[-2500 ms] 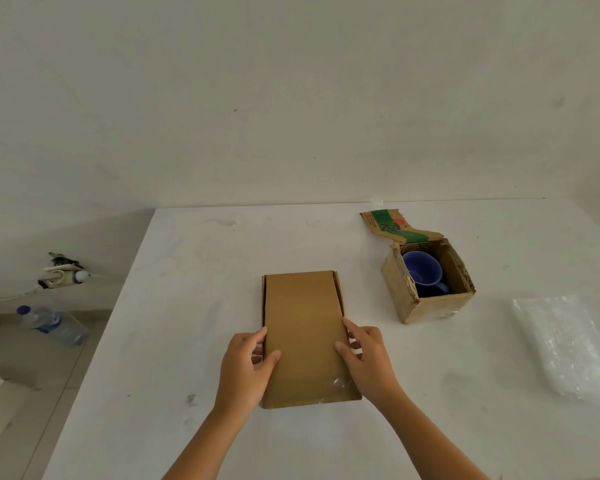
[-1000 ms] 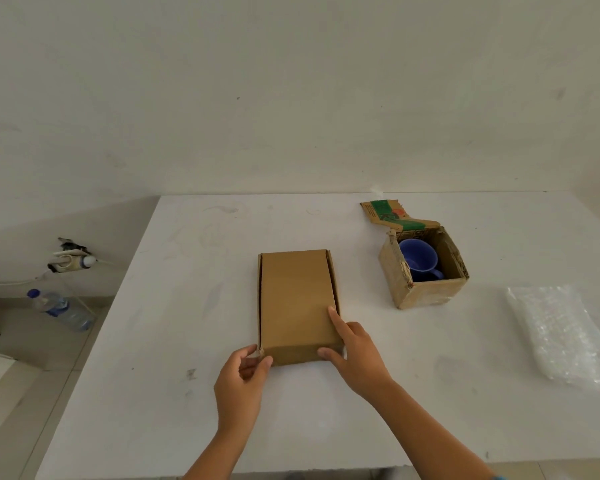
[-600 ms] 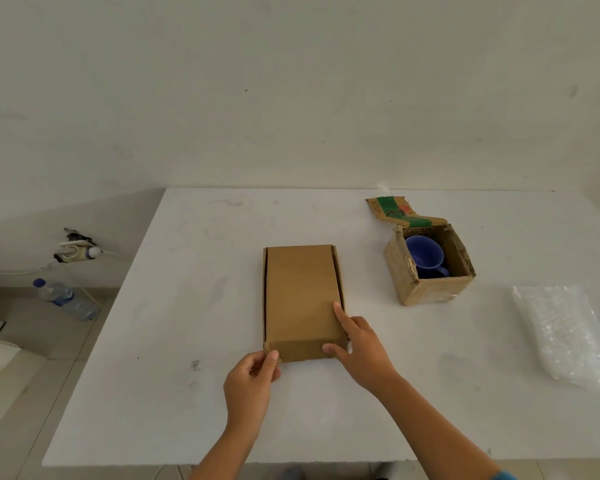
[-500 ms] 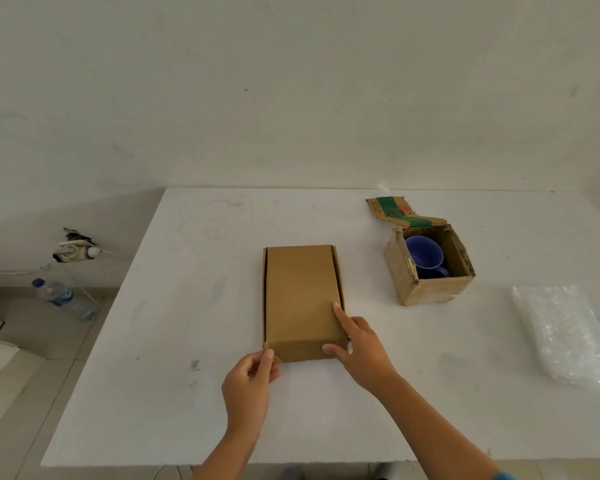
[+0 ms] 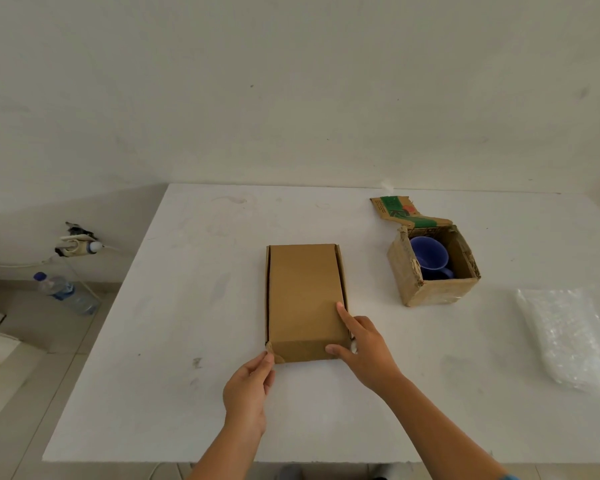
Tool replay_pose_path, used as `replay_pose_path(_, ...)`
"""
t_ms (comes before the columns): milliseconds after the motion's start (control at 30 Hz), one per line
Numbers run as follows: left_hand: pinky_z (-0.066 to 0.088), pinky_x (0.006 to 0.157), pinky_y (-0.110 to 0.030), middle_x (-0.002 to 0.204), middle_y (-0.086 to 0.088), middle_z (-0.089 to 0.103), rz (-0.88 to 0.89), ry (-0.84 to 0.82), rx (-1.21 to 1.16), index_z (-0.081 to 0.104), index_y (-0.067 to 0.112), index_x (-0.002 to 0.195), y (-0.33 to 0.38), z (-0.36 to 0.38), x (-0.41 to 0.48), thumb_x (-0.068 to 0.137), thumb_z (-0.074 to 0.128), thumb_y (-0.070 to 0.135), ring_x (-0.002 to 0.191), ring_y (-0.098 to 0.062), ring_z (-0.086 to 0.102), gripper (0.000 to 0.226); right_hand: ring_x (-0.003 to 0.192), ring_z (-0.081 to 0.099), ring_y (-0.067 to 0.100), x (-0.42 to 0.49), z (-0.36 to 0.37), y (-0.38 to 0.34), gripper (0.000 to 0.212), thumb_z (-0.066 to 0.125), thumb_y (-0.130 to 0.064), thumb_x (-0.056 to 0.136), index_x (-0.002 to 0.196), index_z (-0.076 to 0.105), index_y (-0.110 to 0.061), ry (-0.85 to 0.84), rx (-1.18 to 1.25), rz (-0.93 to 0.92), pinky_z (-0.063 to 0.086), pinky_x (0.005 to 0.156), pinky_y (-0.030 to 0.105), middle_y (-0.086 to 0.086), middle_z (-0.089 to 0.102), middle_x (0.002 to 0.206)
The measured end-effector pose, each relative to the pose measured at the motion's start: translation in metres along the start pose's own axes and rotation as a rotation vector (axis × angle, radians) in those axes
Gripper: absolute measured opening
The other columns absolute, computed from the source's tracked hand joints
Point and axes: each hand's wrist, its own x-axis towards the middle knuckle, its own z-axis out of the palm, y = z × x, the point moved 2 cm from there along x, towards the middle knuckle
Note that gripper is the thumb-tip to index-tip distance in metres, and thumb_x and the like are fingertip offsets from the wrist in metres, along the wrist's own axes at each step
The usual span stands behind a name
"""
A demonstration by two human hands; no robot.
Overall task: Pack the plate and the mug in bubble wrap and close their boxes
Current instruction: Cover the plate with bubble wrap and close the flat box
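- Hands at the near end of the flat brown cardboard box [image 5: 303,299], which lies mid-worktop with its long axis running twelve to six, lid down.
- Left hand [image 5: 248,393] sits at the box's seven o'clock corner, fingers [image 5: 269,362] narrowed to a pinch on the small ragged corner flap [image 5: 274,355] sticking out there.
- Right hand [image 5: 362,348] is at the five o'clock corner, fingers spread wide, index laid along the right edge and thumb against the front wall, steadying and gripping nothing.
- That loose flap is the hinge of the coming move, I'd say: it lies right at the left fingers, so the left hand is nearer and likely tucks it in.
- Plate cannot be seen, presumably inside this box.
- Blue ceramic mug [image 5: 428,258] lies unwrapped in the small worn open carton [image 5: 433,289] at two o'clock, well apart from both hands.
- Clear bubble wrap sheet [image 5: 565,336] lies at three o'clock on the white worktop [image 5: 194,306].
- Against half a second back, the scene is almost unchanged; the left fingers have closed a touch nearer the corner, and the right hand has not moved.
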Motion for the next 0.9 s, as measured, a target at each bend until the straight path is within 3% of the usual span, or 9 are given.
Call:
replay_pose_path(233, 0.05, 0.083, -0.03, 0.09, -0.004, 0.072, 0.241, 0.035, 0.27, 0.069, 0.022, 0.082, -0.001, -0.007, 0.003, 0.079, 0.07, 0.01, 0.085, -0.018, 0.066, 0.013, 0.104, 0.041, 0.01, 0.001, 0.001, 0.002, 0.081, 0.061, -0.041, 0.086, 0.149, 0.01, -0.036, 0.002, 0.019, 0.001, 0.036, 0.094, 0.018, 0.0, 0.041, 0.127)
replay_pose_path(367, 0.055, 0.083, -0.035, 0.084, 0.005, 0.072, 0.454, 0.021, 0.52, 0.066, 0.031, 0.075, 0.007, -0.008, 0.0, 0.078, 0.072, 0.014, 0.083, -0.011, 0.067, 0.019, 0.105, 0.043, 0.011, 0.001, 0.001, 0.003, 0.08, 0.063, -0.04, 0.086, 0.148, 0.013, -0.036, 0.012, 0.031, -0.001, 0.038, 0.094, 0.02, -0.002, 0.041, 0.124)
replay_pose_path(467, 0.057, 0.079, -0.034, 0.083, 0.004, 0.07, 0.557, -0.058, 0.63, 0.062, 0.026, 0.089, 0.018, -0.009, 0.008, 0.071, 0.077, 0.008, 0.078, -0.009, 0.067, 0.029, 0.101, 0.046, 0.012, 0.002, 0.0, 0.003, 0.079, 0.065, -0.037, 0.085, 0.148, 0.017, -0.036, 0.015, 0.045, -0.003, 0.039, 0.09, 0.019, -0.005, 0.042, 0.116)
replay_pose_path(600, 0.051, 0.07, -0.012, 0.104, 0.014, 0.053, 0.679, -0.286, 0.897, 0.04, 0.037, 0.131, 0.035, -0.008, 0.03, 0.07, 0.079, 0.009, 0.071, -0.009, 0.065, 0.077, 0.094, 0.045, 0.011, 0.003, -0.003, 0.003, 0.077, 0.066, -0.035, 0.084, 0.147, 0.022, -0.035, 0.018, 0.052, -0.006, 0.039, 0.086, 0.018, -0.007, 0.043, 0.11)
replay_pose_path(733, 0.051, 0.075, -0.011, 0.113, 0.01, 0.046, 0.775, -0.457, 1.104, 0.035, 0.035, 0.139, 0.045, -0.002, 0.041, 0.072, 0.077, 0.008, 0.076, -0.007, 0.061, 0.084, 0.093, 0.045, 0.01, 0.004, -0.004, 0.004, 0.076, 0.067, -0.035, 0.084, 0.146, 0.023, -0.035, 0.013, 0.055, 0.002, 0.041, 0.087, 0.018, -0.007, 0.044, 0.11)
replay_pose_path(900, 0.052, 0.071, -0.012, 0.104, 0.017, 0.05, 0.83, -0.449, 1.121, 0.047, 0.027, 0.132, 0.051, 0.002, 0.045, 0.068, 0.08, 0.008, 0.076, -0.004, 0.062, 0.075, 0.088, 0.046, 0.009, 0.005, -0.005, 0.005, 0.075, 0.07, -0.031, 0.082, 0.145, 0.029, -0.034, 0.01, 0.092, 0.013, 0.042, 0.085, 0.018, -0.005, 0.047, 0.11)
